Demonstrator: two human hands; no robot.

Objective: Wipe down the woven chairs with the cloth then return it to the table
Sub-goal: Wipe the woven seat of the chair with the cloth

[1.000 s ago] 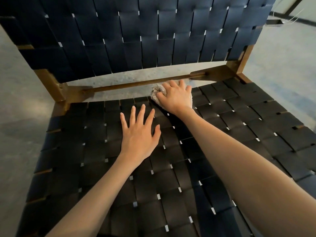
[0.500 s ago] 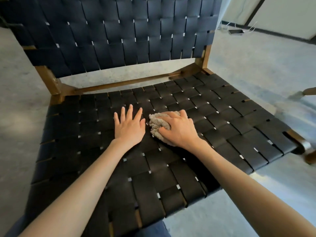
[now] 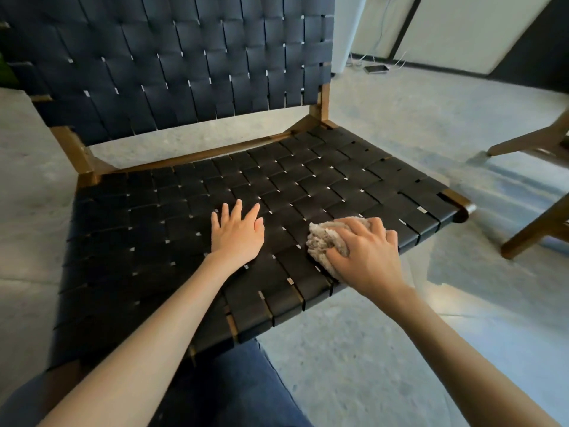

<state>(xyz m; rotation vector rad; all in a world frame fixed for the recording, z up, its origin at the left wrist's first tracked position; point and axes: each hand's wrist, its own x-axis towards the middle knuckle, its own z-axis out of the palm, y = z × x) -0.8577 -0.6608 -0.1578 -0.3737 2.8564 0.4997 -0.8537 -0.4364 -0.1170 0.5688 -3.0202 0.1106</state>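
mid-wipe | right hand [image 3: 366, 252] bunches cloth [image 3: 323, 243] at seat's [image 3: 154, 229] 4 o'clock | left hand [image 3: 237, 234] spread flat | return pending

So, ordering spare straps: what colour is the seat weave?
Black seat weave, clearest in head view.

Chair [image 3: 308, 180] webbing is seen as black, basket-weave check, with pale specks at the strap crossings. Frame [image 3: 74, 149]: brown wood. Cloth [image 3: 323, 241]: mottled beige-grey. Floor [image 3: 400, 118]: blotchy grey. Near trousers [image 3: 234, 389]: dark blue. Far wall [image 3: 462, 29]: off-white.
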